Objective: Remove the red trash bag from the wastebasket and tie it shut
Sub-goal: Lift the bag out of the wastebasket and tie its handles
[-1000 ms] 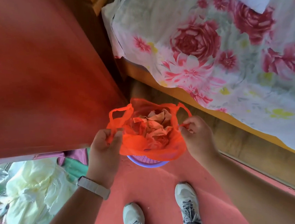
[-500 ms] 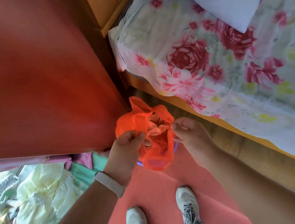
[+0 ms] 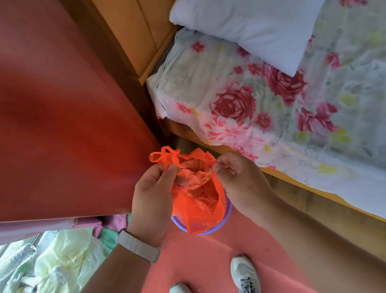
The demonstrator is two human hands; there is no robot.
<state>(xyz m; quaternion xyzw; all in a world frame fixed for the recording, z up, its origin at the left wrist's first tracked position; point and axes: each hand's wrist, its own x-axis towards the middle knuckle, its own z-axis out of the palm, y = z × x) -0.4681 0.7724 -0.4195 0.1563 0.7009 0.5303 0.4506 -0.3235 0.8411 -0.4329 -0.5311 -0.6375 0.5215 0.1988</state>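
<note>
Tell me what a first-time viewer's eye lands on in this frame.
First the red trash bag at centre, its handles pinched by the left hand and right hand, lifted above the purple wastebasket. Then the rose-print bedsheet with a white pillow at upper right, and the white sneakers on the red floor below.

Left hand (image 3: pixel 151 197) and right hand (image 3: pixel 237 175) held close together — fingers pinched, apparently gripping.
</note>
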